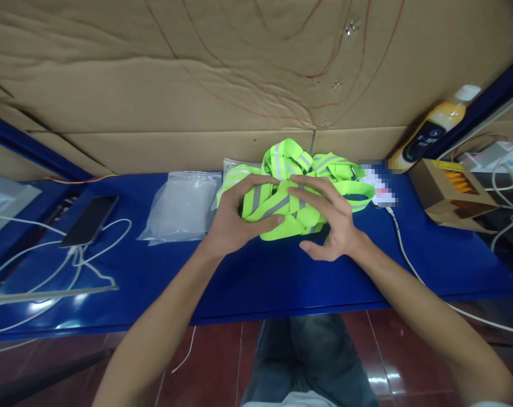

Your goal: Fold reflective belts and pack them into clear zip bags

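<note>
Right of the clear bag (188,200), the yellow straps (296,223) look light and floppy, best held across their folds; left hand (233,217) fingers clasp them, right hand (335,220) fingers spread, thumb free.

Cloth straps (275,202) matt; tabletop (256,282) smooth, glossy; pouch (188,200) plastic

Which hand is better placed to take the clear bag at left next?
Probably the left hand: the clear bag lies beside it, while the right hand is farther away; both hands are on the lime straps.
</note>
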Demonstrator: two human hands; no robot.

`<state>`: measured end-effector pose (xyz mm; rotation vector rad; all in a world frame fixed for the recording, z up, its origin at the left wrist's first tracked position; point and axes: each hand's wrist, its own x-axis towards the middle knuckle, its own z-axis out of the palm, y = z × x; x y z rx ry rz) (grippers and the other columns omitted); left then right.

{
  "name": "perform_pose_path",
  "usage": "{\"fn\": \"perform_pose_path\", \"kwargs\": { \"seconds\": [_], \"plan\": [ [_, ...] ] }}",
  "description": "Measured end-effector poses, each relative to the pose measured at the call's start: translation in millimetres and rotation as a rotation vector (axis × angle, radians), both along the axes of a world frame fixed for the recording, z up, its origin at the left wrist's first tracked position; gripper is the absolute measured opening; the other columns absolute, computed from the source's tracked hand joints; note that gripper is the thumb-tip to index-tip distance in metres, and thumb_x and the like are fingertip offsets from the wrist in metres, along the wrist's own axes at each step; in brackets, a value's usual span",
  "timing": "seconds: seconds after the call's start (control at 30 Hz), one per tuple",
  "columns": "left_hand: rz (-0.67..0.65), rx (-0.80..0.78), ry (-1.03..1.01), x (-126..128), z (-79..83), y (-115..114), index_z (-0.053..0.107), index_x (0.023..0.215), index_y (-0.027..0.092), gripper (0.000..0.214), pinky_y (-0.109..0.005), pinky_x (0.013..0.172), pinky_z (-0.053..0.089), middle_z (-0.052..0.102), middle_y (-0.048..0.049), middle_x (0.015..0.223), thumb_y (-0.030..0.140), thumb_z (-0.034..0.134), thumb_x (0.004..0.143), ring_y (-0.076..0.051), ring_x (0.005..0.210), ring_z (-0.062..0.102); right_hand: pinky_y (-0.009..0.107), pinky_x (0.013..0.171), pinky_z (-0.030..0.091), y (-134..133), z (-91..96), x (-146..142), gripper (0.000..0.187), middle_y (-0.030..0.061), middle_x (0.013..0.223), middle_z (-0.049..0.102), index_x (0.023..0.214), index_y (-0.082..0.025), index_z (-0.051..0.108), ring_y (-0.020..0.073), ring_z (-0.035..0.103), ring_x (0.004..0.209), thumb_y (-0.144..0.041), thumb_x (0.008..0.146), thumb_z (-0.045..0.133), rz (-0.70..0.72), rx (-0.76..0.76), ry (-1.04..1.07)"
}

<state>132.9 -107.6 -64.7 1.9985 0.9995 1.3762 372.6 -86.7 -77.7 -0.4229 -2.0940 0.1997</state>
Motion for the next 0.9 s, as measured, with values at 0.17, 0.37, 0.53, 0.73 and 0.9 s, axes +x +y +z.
{"fn": "perform_pose_path", "kwargs": {
  "seconds": [0.17, 0.37, 0.53, 0.73, 0.9],
  "plan": [
    [0.069, 0.159, 0.010, 14, -3.5, -12, 0.068, 0.125, 0.024, 0.054, -0.035, 0.088, 0.058, 0.072, -0.0038, 0.114, 0.032, 0.091, 0.077, -0.021, 0.099, 0.069, 0.048, 0.103, 0.057, -8, 1.0, -16, 0.051, 0.0072, 0.123, 0.076, 0.127, -0.027, 0.072, 0.0301, 0.071, 0.115, -0.042, 0.080, 0.087, -0.132, -0.339, 0.344],
    [0.149, 0.291, -0.003, 20, -15.7, -11, 0.061, 0.127, 0.024, 0.062, -0.039, 0.090, 0.058, 0.068, -0.0061, 0.119, 0.042, 0.089, 0.075, -0.025, 0.104, 0.067, 0.036, 0.081, 0.059, -7, -8.5, -23, 0.051, -0.0016, 0.100, 0.073, 0.111, -0.031, 0.074, 0.0203, 0.069, 0.088, -0.044, 0.068, 0.098, 0.074, -0.841, 0.518],
    [0.072, 0.280, -0.014, 24, -25.1, -4, 0.058, 0.129, 0.022, 0.061, -0.050, 0.104, 0.054, 0.065, -0.0119, 0.128, 0.048, 0.084, 0.081, -0.030, 0.119, 0.065, 0.034, 0.076, 0.059, -12, -13.4, -29, 0.054, -0.0037, 0.091, 0.069, 0.111, -0.031, 0.071, 0.0186, 0.067, 0.082, -0.041, 0.066, 0.099, 0.097, -1.047, 0.551],
    [-0.022, 0.262, -0.032, 30, -25.7, -8, 0.050, 0.137, 0.024, 0.068, -0.057, 0.116, 0.049, 0.055, -0.0177, 0.155, 0.054, 0.083, 0.085, -0.037, 0.143, 0.056, 0.047, 0.099, 0.064, -19, -5.7, -32, 0.065, 0.0034, 0.109, 0.078, 0.112, -0.027, 0.072, 0.0269, 0.075, 0.102, -0.041, 0.057, 0.103, 0.249, -1.340, 0.545],
    [0.068, 0.222, 0.018, 26, -25.8, -11, 0.049, 0.144, 0.024, 0.081, -0.051, 0.107, 0.056, 0.062, -0.0141, 0.141, 0.053, 0.088, 0.078, -0.033, 0.127, 0.066, 0.050, 0.098, 0.067, -18, -3.6, -31, 0.070, 0.0055, 0.104, 0.082, 0.115, -0.023, 0.072, 0.0291, 0.079, 0.098, -0.040, 0.055, 0.103, 0.284, -1.439, 0.535]
  ]
}}
